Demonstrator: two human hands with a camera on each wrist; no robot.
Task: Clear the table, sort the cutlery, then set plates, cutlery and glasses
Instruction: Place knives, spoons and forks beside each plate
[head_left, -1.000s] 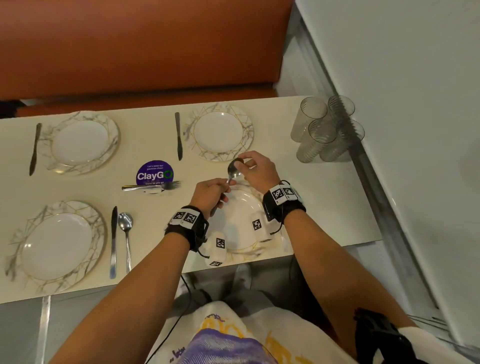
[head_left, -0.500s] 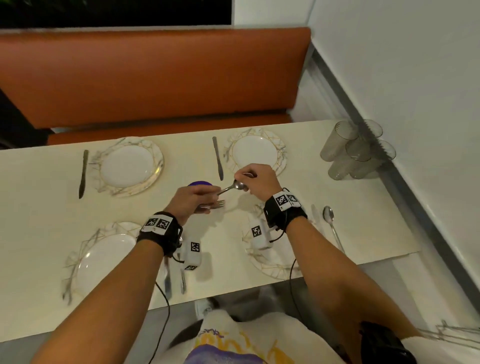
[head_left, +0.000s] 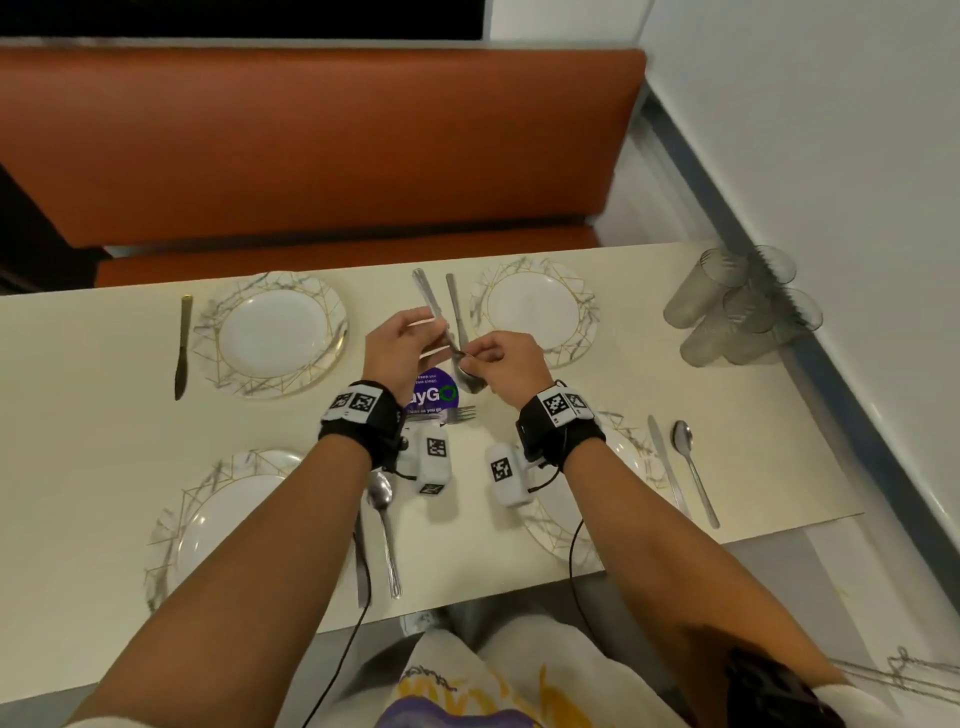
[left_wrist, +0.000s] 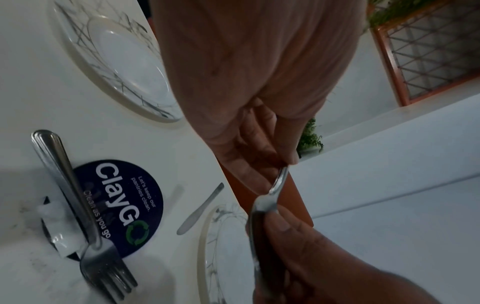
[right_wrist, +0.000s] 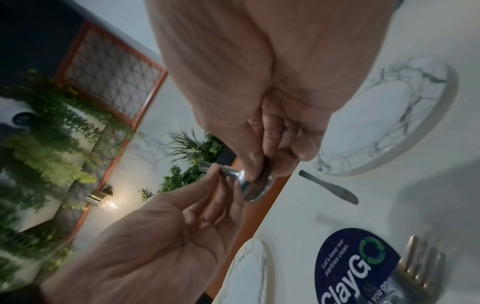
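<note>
Spoon (head_left: 470, 382) | pinched between left hand (head_left: 397, 345) fingers on handle and right hand (head_left: 511, 366) at bowl | risk: handover slip, dropping onto tabletop (head_left: 779, 441).

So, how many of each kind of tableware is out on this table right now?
Plates: 4
Knives: 4
Spoons: 3, counting the held spoon
Forks: 1 that I can see
Glasses: 4
Total: 16
</note>
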